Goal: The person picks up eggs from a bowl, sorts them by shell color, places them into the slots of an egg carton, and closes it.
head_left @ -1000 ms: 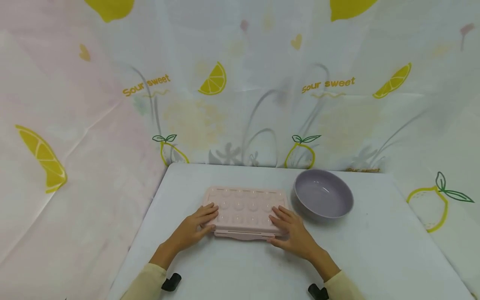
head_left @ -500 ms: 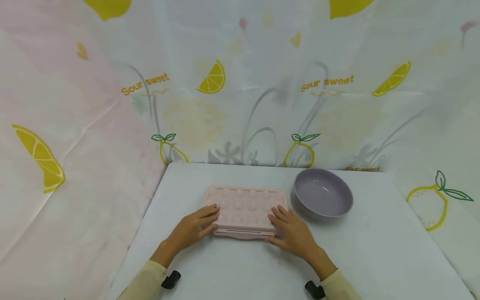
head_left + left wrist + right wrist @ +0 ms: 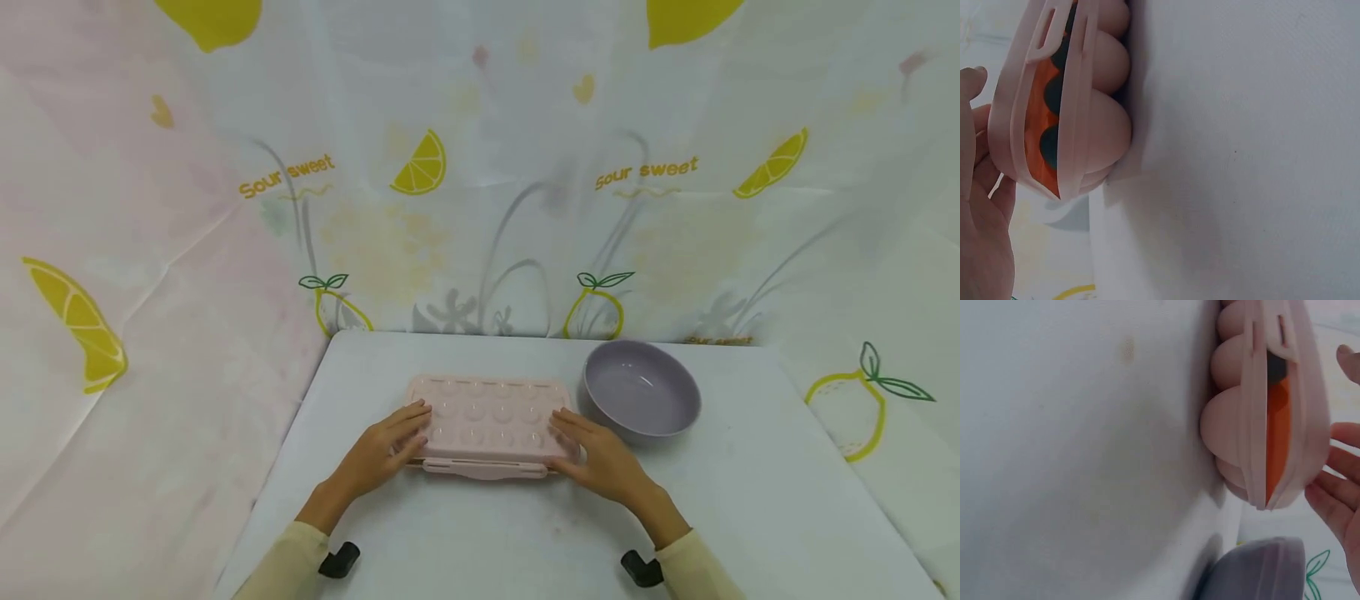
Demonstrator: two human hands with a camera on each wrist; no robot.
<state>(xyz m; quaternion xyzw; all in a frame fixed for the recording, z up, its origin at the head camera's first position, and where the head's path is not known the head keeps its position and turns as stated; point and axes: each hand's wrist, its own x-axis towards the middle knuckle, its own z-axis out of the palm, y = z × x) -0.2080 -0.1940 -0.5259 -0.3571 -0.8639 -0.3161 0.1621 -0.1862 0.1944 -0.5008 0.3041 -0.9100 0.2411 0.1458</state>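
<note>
A pink egg box [image 3: 491,417] with a domed lid lies on the white table. Its front latch flap [image 3: 1047,31] hangs at the lid's edge. Through the gap between lid and base, the left wrist view shows dark green round things [image 3: 1052,147] and orange [image 3: 1036,119] around them. At the box's left end is my left hand [image 3: 375,452], fingers extended along the lid's edge. My right hand [image 3: 603,458] is at the right end, its fingers spread and nearly straight, fingertips right at the lid's side. Each thumb stands apart from the other fingers near the front corners.
A purple-grey bowl [image 3: 641,392] stands behind and right of the box, close to my right hand. The white table [image 3: 480,542] ends at a lemon-print cloth [image 3: 480,208] behind. Small black devices [image 3: 340,560] are worn at both wrists.
Both hands have drawn outward from the lid's top to the ends of the box, the right hand more clearly. The box and bowl stay put, while the head view shifts slightly.
</note>
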